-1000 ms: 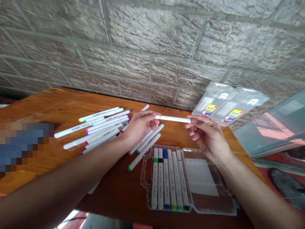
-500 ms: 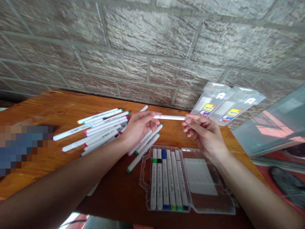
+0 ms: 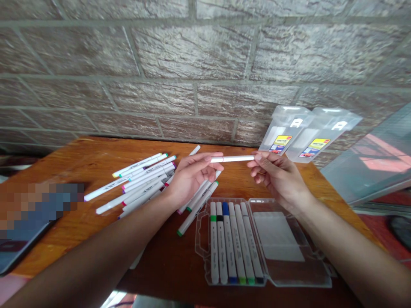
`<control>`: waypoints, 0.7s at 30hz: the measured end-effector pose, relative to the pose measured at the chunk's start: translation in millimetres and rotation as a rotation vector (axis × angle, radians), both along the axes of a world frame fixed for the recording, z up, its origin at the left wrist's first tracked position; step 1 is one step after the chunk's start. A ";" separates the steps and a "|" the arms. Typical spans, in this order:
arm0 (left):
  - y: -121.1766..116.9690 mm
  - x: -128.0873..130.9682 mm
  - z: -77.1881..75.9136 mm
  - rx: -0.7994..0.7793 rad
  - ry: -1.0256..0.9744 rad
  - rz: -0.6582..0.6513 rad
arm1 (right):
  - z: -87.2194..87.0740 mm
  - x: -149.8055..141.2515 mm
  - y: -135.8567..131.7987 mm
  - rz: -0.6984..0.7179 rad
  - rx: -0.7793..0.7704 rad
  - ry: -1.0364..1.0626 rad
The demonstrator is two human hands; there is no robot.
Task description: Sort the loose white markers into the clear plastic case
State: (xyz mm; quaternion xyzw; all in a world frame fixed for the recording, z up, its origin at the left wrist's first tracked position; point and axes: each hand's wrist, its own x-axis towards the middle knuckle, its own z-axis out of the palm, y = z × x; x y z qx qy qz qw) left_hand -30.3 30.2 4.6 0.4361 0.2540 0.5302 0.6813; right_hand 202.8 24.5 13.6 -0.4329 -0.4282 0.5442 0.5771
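A white marker [image 3: 236, 158] is held level above the table between both hands. My left hand [image 3: 195, 173] pinches one end of it, and my right hand [image 3: 272, 173] pinches the other. Below them lies an open clear plastic case [image 3: 289, 273]; its left half holds several white markers [image 3: 233, 244] side by side, with green, black and blue bands. To the left, a loose pile of white markers [image 3: 141, 177] with coloured ends is spread on the table, partly hidden behind my left hand and forearm.
Two clear plastic cases [image 3: 308, 141] with yellow and blue labels stand against the stone wall [image 3: 192, 55] at the back right. A pixelated device [image 3: 28, 248] lies at the left on the wooden table [image 3: 105, 154]. Glass panels are at the right.
My view has shifted slightly, so the table items sit a little further right. Both hands keep their pinch on the marker, almost unmoved.
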 end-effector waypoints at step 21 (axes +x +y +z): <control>-5.1 -0.3 1.8 0.083 0.031 -0.026 | -3.8 3.1 2.8 0.043 -0.037 0.051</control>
